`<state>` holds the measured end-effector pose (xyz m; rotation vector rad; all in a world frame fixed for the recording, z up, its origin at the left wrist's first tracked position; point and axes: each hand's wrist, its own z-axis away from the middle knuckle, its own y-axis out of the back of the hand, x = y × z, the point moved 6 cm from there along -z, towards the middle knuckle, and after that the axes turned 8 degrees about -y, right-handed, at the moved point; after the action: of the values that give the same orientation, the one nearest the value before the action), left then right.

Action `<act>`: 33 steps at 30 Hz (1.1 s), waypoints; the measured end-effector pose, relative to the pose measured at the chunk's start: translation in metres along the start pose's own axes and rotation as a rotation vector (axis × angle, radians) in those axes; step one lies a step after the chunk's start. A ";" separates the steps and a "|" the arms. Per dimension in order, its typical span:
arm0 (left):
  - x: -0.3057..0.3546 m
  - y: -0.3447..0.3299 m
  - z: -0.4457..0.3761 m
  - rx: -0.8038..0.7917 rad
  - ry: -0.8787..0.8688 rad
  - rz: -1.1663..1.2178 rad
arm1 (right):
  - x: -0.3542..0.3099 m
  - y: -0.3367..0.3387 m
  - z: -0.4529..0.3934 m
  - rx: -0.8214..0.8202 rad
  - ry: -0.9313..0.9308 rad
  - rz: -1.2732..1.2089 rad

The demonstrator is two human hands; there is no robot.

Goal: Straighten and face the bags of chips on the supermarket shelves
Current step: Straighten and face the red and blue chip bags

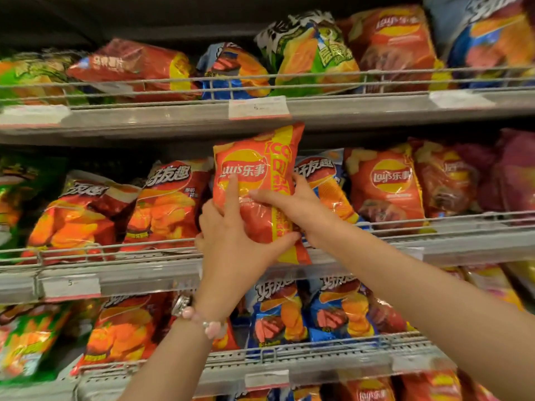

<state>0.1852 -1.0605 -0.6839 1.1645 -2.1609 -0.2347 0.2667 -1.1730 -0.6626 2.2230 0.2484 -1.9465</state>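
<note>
I grip an orange chip bag [254, 192] with my left hand [231, 244] and right hand [292, 206], upright before the middle shelf [144, 273], mid-facing; next, I'd judge, seat it squarely behind the rail.

Single head-worn wide-angle view, aimed forward and slightly upward at grey metal supermarket shelves [179, 117] with wire front rails. The shelving is seen at arm's reach; three tiers are fully covered, a fourth is cut off at the bottom edge. Both bare forearms are seen entering from the bottom. Edges are bowed by lens distortion. No second view to overlap.
</note>
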 end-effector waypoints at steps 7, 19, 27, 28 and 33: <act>0.024 -0.025 -0.003 -0.086 -0.147 0.223 | -0.010 0.084 0.015 0.075 -0.064 0.055; 0.086 -0.132 -0.030 -0.368 -0.527 -0.147 | -0.005 0.234 0.035 0.223 -0.141 -0.044; 0.123 -0.217 -0.054 -0.489 -0.606 -0.394 | -0.027 0.328 0.049 0.447 -0.107 0.007; 0.122 -0.227 -0.055 -0.503 -0.623 -0.440 | -0.030 0.340 0.049 0.489 -0.095 0.023; 0.111 -0.252 -0.058 -0.475 -0.641 -0.532 | -0.032 0.382 0.036 0.544 -0.057 0.056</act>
<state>0.3497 -1.2882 -0.6996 1.4731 -2.0512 -1.4366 0.3191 -1.5527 -0.6274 2.4311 -0.3968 -2.2440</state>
